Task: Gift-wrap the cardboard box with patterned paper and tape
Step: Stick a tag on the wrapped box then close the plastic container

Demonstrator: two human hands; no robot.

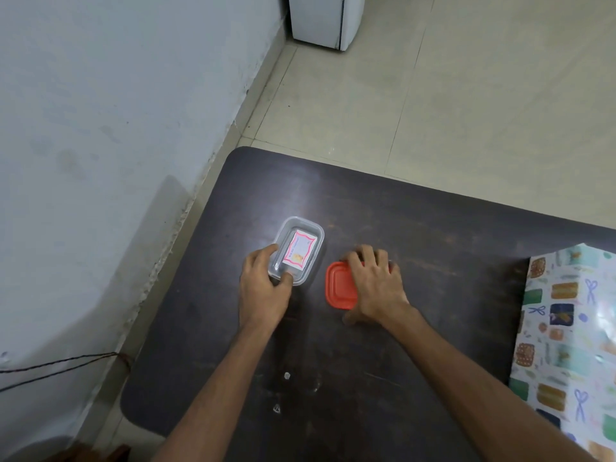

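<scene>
A small clear plastic container (pixel 301 235) stands on the dark table (pixel 416 235), with a pink-bordered card inside it. My left hand (pixel 263 288) grips its near left corner, thumb over the rim. Right of it lies a red lid (pixel 338 288) flat on the table. My right hand (pixel 376 288) rests on the lid's right side, fingers spread and curled over its far edge. A sheet of patterned wrapping paper (pixel 566 331) lies at the table's right edge, partly out of frame. No cardboard box or tape is in view.
The table's left edge runs close to a pale wall (pixel 100 128). Tiled floor (pixel 433 95) lies beyond the far edge, with a white appliance (pixel 320 18) at the top. Two small clear scraps (pixel 286 375) lie on the table near my left forearm.
</scene>
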